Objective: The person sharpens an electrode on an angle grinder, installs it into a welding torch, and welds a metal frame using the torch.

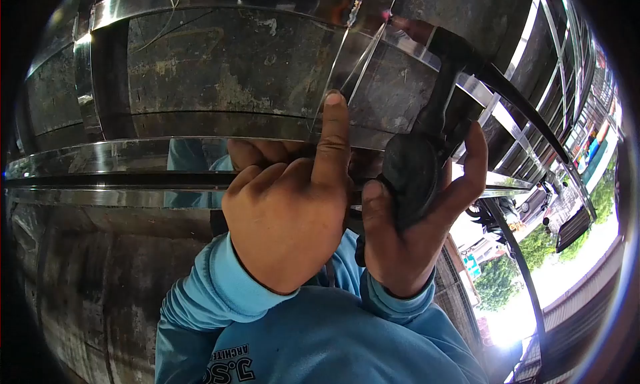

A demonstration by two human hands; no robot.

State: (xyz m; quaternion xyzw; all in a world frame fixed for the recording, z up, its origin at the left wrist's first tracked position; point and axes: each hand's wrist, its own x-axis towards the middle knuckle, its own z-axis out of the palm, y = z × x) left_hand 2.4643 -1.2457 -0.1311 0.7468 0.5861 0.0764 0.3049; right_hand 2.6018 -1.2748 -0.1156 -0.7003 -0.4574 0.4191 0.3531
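Note:
My left hand is over a polished metal bar, its index finger stretched forward to a narrow metal piece. The other fingers are curled, the thumb is hidden, and I cannot see what they may hold. In my right hand is a black welding torch, gripped by its handle with the index finger raised beside it. Its nozzle points left, close to where the narrow piece meets a long shiny strip; a small reddish spot shows at its tip.
A dark, stained worktop lies under the shiny metal framework. More metal bars extend to the right. A parked vehicle and greenery are visible outside at the right. The polished bar reflects my hand and sleeve.

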